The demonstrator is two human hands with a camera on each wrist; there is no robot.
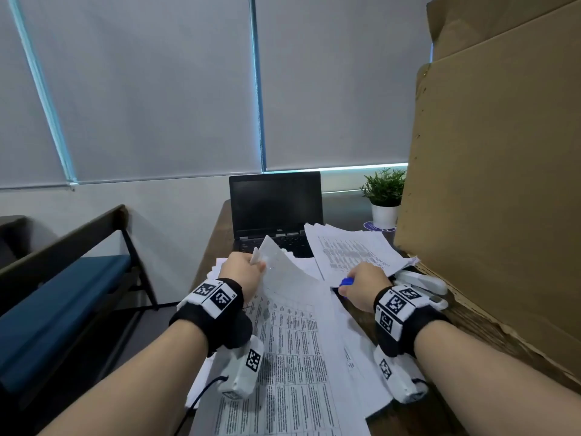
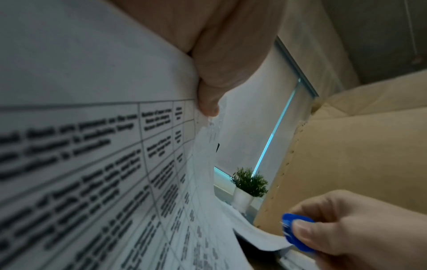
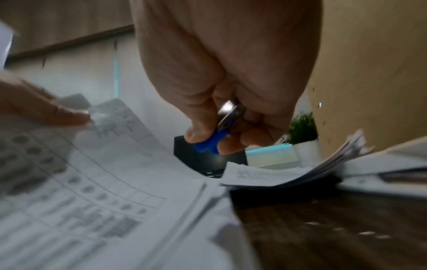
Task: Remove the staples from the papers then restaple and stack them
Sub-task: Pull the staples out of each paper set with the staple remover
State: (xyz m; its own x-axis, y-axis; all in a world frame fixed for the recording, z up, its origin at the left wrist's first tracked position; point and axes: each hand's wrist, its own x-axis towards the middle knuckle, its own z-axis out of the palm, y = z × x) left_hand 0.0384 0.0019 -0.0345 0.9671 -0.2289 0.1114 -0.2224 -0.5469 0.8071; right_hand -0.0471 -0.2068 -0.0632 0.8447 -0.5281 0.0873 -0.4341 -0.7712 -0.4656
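Observation:
My left hand pinches the top corner of a printed sheet and lifts it so it curls up off the paper set lying in front of me. In the left wrist view the thumb presses on that sheet's edge. My right hand grips a blue staple remover just right of the lifted sheet; its metal jaws and blue handle show between the fingers. A second paper pile lies behind my right hand. A white stapler rests to its right.
An open black laptop stands at the back of the dark wooden desk. A small potted plant sits at the back right. Tall cardboard walls off the right side. A blue-cushioned bench is at the left.

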